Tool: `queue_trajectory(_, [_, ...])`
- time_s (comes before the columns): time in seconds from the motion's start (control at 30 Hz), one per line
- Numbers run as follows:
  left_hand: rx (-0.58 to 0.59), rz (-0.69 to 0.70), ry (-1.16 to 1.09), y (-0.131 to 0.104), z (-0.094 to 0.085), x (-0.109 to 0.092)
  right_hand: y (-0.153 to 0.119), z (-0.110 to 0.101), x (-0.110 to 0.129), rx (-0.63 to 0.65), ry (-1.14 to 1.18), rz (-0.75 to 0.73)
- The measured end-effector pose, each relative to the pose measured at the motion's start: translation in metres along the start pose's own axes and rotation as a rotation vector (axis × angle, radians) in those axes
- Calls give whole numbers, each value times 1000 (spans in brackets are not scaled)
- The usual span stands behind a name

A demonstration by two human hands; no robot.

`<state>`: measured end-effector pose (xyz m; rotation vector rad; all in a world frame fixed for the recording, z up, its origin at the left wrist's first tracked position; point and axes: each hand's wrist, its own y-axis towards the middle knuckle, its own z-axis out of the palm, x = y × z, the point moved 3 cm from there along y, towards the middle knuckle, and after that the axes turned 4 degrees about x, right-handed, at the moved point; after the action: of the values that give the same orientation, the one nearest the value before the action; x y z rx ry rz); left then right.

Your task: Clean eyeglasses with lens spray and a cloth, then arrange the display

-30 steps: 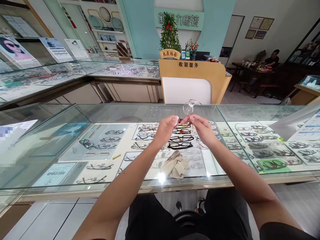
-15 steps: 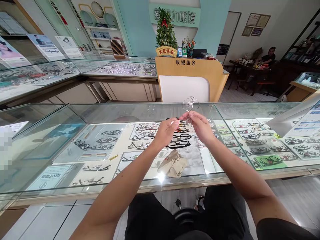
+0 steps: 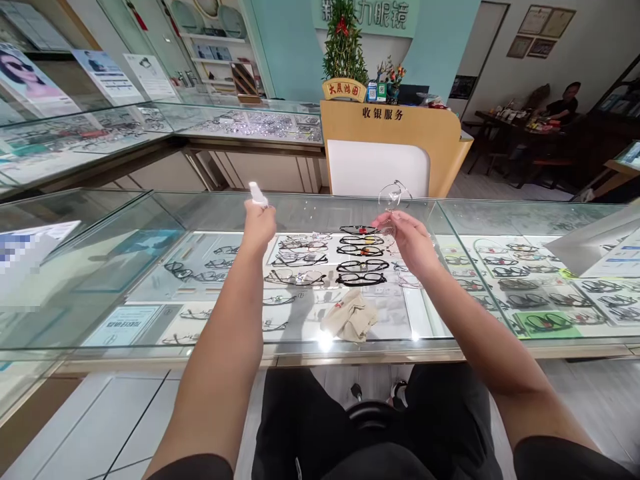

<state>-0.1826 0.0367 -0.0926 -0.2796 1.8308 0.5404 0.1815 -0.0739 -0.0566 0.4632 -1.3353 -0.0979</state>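
Note:
My left hand [image 3: 259, 225] is closed round a small white spray bottle [image 3: 258, 195], held over the far part of the glass counter on the left. My right hand [image 3: 411, 241] pinches a pair of thin-rimmed round glasses [image 3: 394, 195], raised above the counter's back edge. Between and below the hands, a column of dark-framed glasses [image 3: 362, 265] lies under or on the glass; which one I cannot tell. Nearer to me is a crumpled beige cloth [image 3: 351, 316].
The glass counter [image 3: 300, 352] spans the view, with many more frames in it. A white sign [image 3: 595, 240] stands on its right. Behind are a wooden cashier desk [image 3: 450, 127] and a person [image 3: 564, 107] seated at a table at the back right.
My left hand has moved left, away from my right hand, and the white bottle now shows in it. My right hand still holds the glasses. The view has shifted slightly.

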Motion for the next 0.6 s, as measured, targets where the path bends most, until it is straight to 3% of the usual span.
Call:
queue_trajectory(0.1, [-61,-125,109,8,-15,20,2,-3,-1,-11,-5,-4])
queue_trajectory(0.23, [-95,-209,200,7,-26,30,2,-5,-1,-34,-51,7])
queue_trajectory(0.6, [-140,-312,212,7,-29,36,2,-5,4,-44,-66,24])
